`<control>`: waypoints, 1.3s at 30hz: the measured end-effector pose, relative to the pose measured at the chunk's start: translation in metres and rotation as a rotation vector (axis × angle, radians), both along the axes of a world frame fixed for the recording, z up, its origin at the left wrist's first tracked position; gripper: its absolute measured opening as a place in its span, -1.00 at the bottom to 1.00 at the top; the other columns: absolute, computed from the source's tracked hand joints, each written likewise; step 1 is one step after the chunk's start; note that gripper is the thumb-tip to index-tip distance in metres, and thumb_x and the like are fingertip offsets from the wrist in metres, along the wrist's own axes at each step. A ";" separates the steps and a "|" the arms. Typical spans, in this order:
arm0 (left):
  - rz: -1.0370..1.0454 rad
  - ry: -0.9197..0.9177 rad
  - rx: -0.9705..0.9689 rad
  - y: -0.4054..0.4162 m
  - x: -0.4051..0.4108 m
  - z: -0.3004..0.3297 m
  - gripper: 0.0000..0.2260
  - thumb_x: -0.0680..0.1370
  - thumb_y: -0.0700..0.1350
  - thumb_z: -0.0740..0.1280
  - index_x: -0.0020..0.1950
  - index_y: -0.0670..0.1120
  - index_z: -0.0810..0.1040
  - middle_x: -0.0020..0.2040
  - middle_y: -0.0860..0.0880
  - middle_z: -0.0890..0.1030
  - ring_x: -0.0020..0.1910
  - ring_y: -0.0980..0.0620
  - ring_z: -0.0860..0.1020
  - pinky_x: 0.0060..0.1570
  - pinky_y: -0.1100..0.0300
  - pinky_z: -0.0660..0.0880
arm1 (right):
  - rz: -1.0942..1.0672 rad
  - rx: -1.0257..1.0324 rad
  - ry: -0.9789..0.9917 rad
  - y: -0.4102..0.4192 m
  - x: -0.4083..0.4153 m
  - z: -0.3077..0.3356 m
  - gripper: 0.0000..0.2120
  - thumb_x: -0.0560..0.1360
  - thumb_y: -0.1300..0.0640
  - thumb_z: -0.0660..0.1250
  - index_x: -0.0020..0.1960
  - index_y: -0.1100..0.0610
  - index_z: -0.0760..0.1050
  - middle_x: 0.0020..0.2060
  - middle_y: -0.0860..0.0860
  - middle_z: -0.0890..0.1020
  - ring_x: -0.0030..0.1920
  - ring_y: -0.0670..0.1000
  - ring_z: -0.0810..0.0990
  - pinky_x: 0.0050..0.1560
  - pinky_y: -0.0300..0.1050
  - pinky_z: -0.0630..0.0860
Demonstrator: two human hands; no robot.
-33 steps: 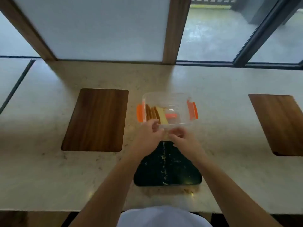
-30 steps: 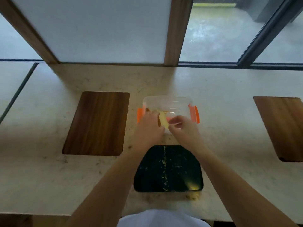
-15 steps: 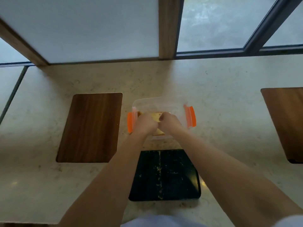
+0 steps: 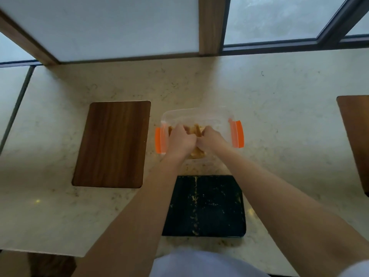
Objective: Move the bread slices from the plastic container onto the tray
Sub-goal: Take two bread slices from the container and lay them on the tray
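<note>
A clear plastic container (image 4: 215,116) with orange side clips stands on the counter, just beyond a black tray (image 4: 215,206) speckled with crumbs. Upright bread slices (image 4: 196,129) fill the container's left half. Both hands are inside it: my left hand (image 4: 180,140) and my right hand (image 4: 211,138) close together around the slices, fingers curled on the bread. The hands hide most of the slices; a crust edge shows below them at the container's near wall.
A dark wooden board (image 4: 111,143) lies left of the container and another (image 4: 355,140) at the far right edge. The pale stone counter (image 4: 279,120) ends at a window frame behind. My white shirt shows at the bottom.
Both hands went from the container's near rim into it and closed on the bread slices. The view tilted further down over the counter.
</note>
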State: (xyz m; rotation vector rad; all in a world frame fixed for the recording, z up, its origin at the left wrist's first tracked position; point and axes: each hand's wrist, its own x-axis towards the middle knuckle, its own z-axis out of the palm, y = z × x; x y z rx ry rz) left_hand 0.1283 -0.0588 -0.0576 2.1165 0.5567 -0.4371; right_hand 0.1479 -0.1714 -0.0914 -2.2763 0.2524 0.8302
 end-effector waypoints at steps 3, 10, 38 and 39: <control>0.014 -0.002 0.013 -0.006 -0.001 -0.004 -0.77 0.56 -0.12 0.35 0.17 -0.03 0.40 -0.09 0.07 0.50 -0.15 0.12 0.50 -0.26 0.19 0.44 | -0.061 0.019 0.022 -0.009 0.002 0.001 -0.38 0.57 0.00 0.25 0.51 0.25 0.17 0.30 0.19 0.53 0.18 0.18 0.56 -0.06 -0.01 0.49; -0.100 0.028 0.131 -0.023 0.003 -0.008 -0.75 0.56 -0.10 0.28 -0.33 -0.05 0.46 -0.38 -0.01 0.53 -0.38 -0.01 0.52 -0.39 0.14 0.43 | -0.138 0.051 0.025 -0.014 0.006 0.003 -0.33 0.60 0.03 0.17 0.58 0.27 0.01 0.33 0.22 0.52 0.18 0.20 0.55 -0.09 -0.06 0.42; 0.063 -0.280 -0.036 0.087 -0.169 0.074 -0.86 0.48 -0.16 0.39 -0.09 0.02 0.45 -0.23 0.02 0.46 -0.32 0.16 0.44 -0.36 0.26 0.39 | -0.603 0.883 -0.029 -0.046 -0.162 0.094 -0.64 0.53 0.25 0.41 0.31 0.12 0.49 0.15 0.11 0.68 0.07 0.08 0.72 -0.04 0.02 0.69; 0.095 -0.240 -0.058 0.094 -0.183 0.064 -0.84 0.48 -0.18 0.39 -0.08 0.03 0.45 -0.19 -0.01 0.49 -0.26 0.08 0.48 -0.32 0.19 0.42 | -0.678 0.905 0.040 -0.044 -0.172 0.084 -0.66 0.54 0.23 0.41 0.30 0.12 0.48 0.14 0.10 0.69 0.06 0.09 0.72 -0.05 0.01 0.69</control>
